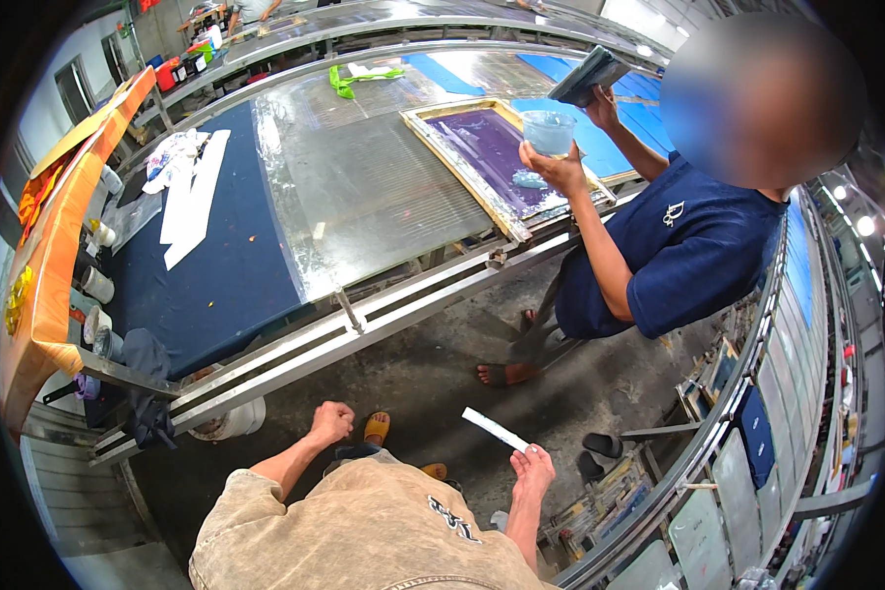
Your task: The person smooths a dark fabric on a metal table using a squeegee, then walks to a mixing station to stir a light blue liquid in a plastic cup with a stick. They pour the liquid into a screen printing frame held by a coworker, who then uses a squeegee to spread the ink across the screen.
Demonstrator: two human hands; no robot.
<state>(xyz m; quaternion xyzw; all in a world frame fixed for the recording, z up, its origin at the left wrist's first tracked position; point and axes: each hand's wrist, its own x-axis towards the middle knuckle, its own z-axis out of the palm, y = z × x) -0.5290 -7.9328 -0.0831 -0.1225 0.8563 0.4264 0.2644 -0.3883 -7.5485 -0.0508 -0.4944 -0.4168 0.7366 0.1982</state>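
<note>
Low in the view, my right hand (533, 474) is closed on one end of a narrow white strip (494, 430); its other end points up and to the left. My left hand (333, 423) is curled into a loose fist over the floor, and nothing shows in it. Across from me, a person in a dark blue shirt (693, 241) holds a clear plastic tub (549, 133) in one hand. In that person's other, raised hand is a dark, wide-bladed squeegee (588, 77). Beneath the tub, a printing screen (482, 157) with purple mesh lies on the long table.
Metal rails (364, 320) edge the long table (364, 197). White strips (197, 197) lie on its dark blue left part. An orange-covered stand (54, 295) is at far left. A white bucket (231, 421) stands under the table. Dark slippers (602, 445) lie near the right-hand racks.
</note>
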